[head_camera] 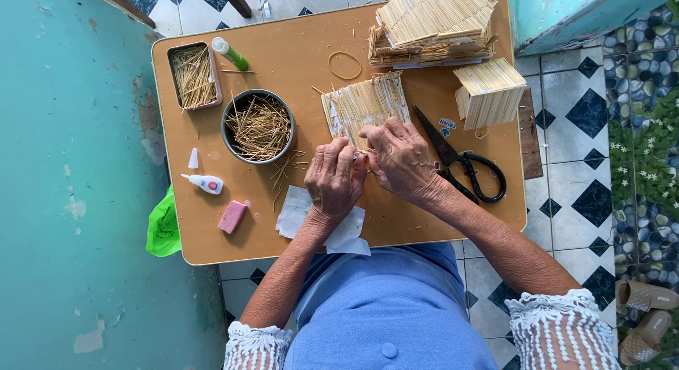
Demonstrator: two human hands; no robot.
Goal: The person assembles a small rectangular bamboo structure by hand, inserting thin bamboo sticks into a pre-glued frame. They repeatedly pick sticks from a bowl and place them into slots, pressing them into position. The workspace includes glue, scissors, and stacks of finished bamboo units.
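Both hands meet at the centre of the tan wooden surface point(396, 221). The left hand point(334, 180) and right hand point(403, 158) each close their grip on a thin pale straw stick point(363, 151) at the near edge of the flat panel of glued straw sticks point(364, 105). Black scissors point(460, 161) lie at three o'clock, a round grey bowl of straw sticks point(258, 126) at ten o'clock.

left hand point(335, 180) and right hand point(402, 158) side by side, fingers curled, forearms converging

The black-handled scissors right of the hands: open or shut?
Open. The black-handled scissors lie flat on the wooden table, the two handle loops apart and the blades slightly parted, pointing toward the flat panel of glued sticks.
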